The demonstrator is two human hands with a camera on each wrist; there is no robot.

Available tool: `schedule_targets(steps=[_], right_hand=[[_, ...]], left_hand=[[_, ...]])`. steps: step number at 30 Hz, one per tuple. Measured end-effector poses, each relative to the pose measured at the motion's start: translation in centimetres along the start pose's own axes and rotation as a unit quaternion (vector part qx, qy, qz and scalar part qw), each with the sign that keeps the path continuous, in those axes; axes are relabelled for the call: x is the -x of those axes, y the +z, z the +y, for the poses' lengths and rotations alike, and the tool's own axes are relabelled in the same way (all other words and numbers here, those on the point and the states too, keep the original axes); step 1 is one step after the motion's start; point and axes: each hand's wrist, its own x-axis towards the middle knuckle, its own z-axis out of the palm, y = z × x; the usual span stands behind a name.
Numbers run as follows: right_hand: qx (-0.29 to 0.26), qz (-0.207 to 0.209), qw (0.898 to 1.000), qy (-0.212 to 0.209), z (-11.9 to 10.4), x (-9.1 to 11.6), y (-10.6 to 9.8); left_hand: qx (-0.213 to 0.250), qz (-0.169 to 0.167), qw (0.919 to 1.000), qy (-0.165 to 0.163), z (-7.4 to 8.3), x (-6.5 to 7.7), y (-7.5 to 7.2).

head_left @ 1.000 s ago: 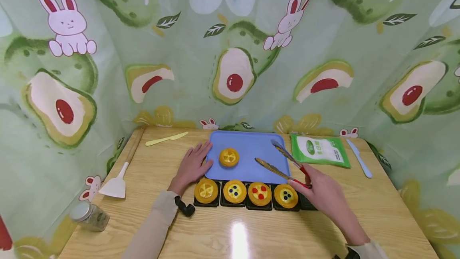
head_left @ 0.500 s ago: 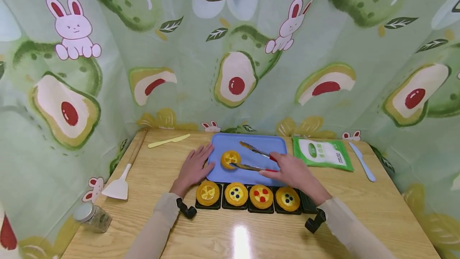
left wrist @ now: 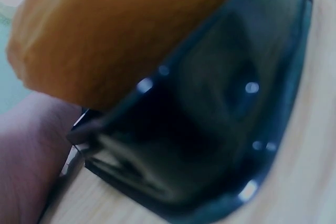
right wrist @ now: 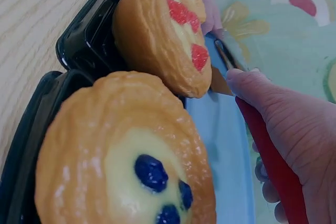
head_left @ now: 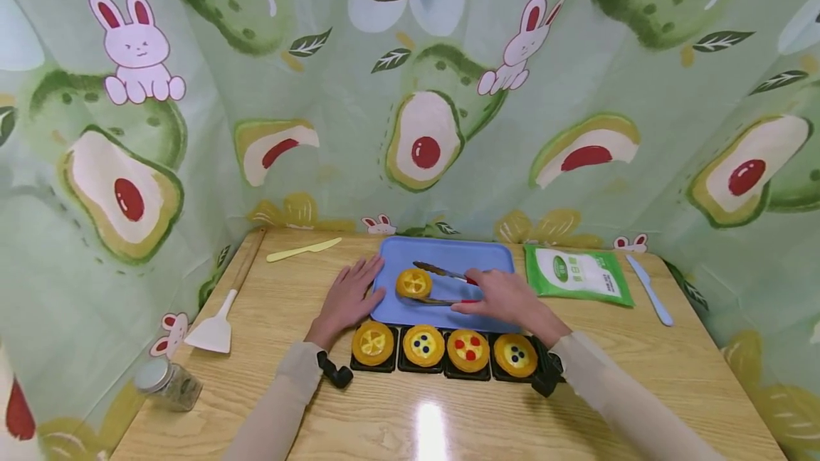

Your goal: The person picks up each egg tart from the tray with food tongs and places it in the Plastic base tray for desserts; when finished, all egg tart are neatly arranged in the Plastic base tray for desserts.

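My left hand [head_left: 349, 299] lies flat, its straight fingers touching the left edge of the blue tray [head_left: 493, 253]. My right hand [head_left: 502, 296] grips metal tongs [head_left: 442, 301] by their red handles [right wrist: 262, 150]. The tongs' arms are spread on either side of a toy egg tart [head_left: 413, 282] on the tray; the near arm runs along its front edge, the far one lies behind it. Whether both arms touch it cannot be told. Several tarts stand in a row in black boxes before the tray, including a red-dotted tart [head_left: 468, 350] and a blue-dotted tart [right wrist: 131, 156].
A white spatula [head_left: 213, 333] and a spice jar [head_left: 168, 384] are at the left. Behind my left hand lies a yellow knife [head_left: 304, 250]. A green-and-white packet [head_left: 576, 274] and a blue knife [head_left: 650, 292] lie right of the tray. A patterned curtain [head_left: 352, 198] closes the back.
My right hand has moved left over the tray with the tongs, bringing their arms to either side of the tart. The tongs' gap has narrowed. My left hand stays by the tray's edge.
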Motion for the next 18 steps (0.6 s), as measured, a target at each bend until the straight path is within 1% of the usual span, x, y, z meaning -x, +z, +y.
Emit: schedule_targets(steps=[7,14,18], right_hand=[[0.02,-0.011,1.0,-0.007,0.21,-0.66,0.54],[0.015,-0.013,1.0,-0.018,0.51,-0.87,0.94],[0.013,-0.008,0.999,-0.029,0.63,-0.91,1.07]], left_hand=[[0.006,0.005,1.0,0.005,0.14,-0.03,-0.02],[0.003,0.0,1.0,0.001,0.2,0.02,-0.07],[0.005,0.005,1.0,0.004,0.18,0.03,-0.12]])
